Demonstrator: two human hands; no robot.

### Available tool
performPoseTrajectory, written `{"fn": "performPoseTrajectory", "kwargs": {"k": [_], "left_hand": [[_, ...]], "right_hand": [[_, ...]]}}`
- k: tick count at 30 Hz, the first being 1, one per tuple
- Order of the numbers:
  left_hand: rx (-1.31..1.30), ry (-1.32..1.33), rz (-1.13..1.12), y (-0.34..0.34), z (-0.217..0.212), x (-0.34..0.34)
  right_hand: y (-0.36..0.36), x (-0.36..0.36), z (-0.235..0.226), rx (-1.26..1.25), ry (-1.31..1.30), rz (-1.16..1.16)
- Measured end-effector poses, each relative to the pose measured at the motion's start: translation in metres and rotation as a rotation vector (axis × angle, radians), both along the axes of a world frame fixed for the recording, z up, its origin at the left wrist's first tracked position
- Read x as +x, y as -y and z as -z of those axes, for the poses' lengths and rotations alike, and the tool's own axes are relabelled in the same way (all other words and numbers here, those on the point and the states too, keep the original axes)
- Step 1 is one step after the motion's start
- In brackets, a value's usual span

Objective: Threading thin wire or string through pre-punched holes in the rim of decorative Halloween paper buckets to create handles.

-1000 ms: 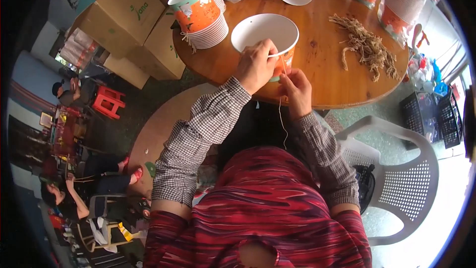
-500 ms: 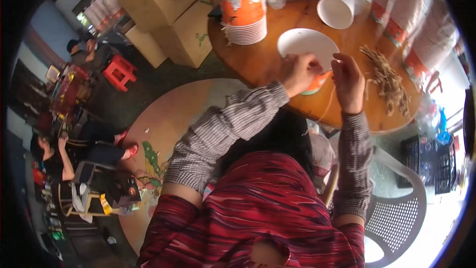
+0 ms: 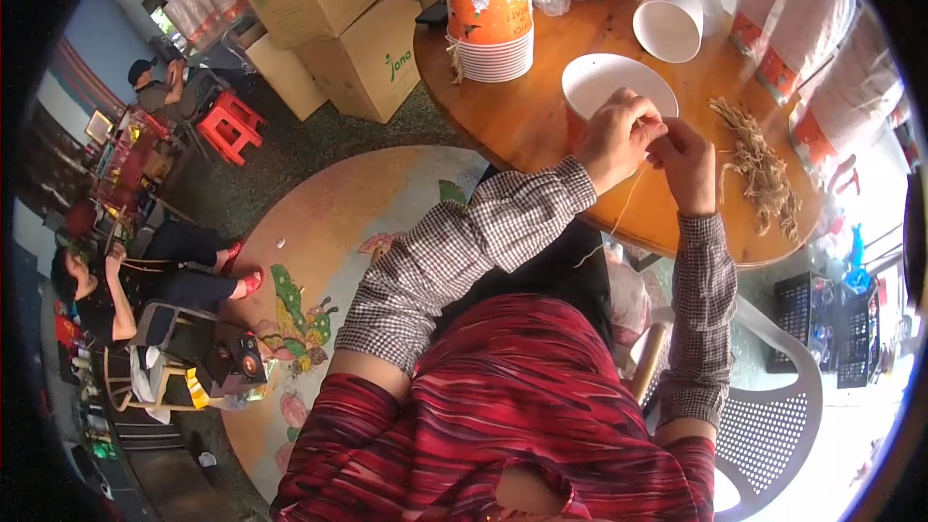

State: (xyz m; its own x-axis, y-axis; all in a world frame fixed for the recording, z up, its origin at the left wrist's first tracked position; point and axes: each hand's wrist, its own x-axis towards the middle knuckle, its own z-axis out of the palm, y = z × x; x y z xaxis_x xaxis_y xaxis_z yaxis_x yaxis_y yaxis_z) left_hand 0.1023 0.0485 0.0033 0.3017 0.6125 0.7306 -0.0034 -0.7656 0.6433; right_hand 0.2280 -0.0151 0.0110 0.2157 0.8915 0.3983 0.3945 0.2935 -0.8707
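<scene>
My left hand [image 3: 617, 140] and my right hand [image 3: 686, 159] meet over a white paper bucket [image 3: 604, 85] with an orange outside that stands on the round wooden table [image 3: 522, 116]. Both pinch a thin pale string [image 3: 626, 205] at the bucket's near rim. The string hangs down from my fingers past the table edge toward my lap. How it joins the bucket is hidden behind my fingers.
A pile of loose cut strings [image 3: 759, 166] lies right of my hands. A stack of orange-and-white buckets [image 3: 491, 14] and one bucket on its side [image 3: 669, 27] stand farther back. Cardboard boxes [image 3: 367, 48] sit left; a white plastic chair [image 3: 773, 425] right. People sit at far left [image 3: 116, 280].
The view has swung so the table sits upper right. My hands have lifted from the bucket's side to its near rim, both still on the string.
</scene>
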Motion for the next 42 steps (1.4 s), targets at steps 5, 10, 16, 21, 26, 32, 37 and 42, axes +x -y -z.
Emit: {"fn": "performPoseTrajectory", "kwargs": {"k": [5, 10, 16, 21, 26, 32, 37, 42], "left_hand": [[-0.043, -0.025, 0.056, 0.004, -0.003, 0.009], [-0.242, -0.002, 0.262, -0.018, 0.014, 0.006], [-0.316, -0.223, 0.295, -0.008, -0.004, 0.007], [-0.333, -0.33, 0.272, -0.007, -0.009, 0.008], [-0.475, -0.271, 0.384, -0.015, -0.015, 0.008], [-0.401, -0.247, 0.289, -0.017, -0.005, 0.013], [-0.413, -0.18, 0.237, -0.029, -0.006, 0.015], [-0.4, -0.107, 0.129, -0.051, -0.012, 0.036]], "right_hand": [[0.01, 0.007, 0.003, 0.237, 0.397, 0.26], [-0.006, 0.013, 0.013, 0.273, 0.146, 0.11], [0.0, 0.017, 0.007, 0.191, -0.028, 0.18], [-0.012, 0.014, 0.016, 0.288, -0.313, 0.162], [-0.02, 0.011, 0.012, 0.281, -0.252, 0.233], [-0.023, 0.034, -0.006, 0.091, -0.058, 0.217], [-0.024, 0.06, -0.041, 0.05, 0.377, -0.003], [-0.037, 0.092, -0.035, 0.058, 0.672, -0.143]]}}
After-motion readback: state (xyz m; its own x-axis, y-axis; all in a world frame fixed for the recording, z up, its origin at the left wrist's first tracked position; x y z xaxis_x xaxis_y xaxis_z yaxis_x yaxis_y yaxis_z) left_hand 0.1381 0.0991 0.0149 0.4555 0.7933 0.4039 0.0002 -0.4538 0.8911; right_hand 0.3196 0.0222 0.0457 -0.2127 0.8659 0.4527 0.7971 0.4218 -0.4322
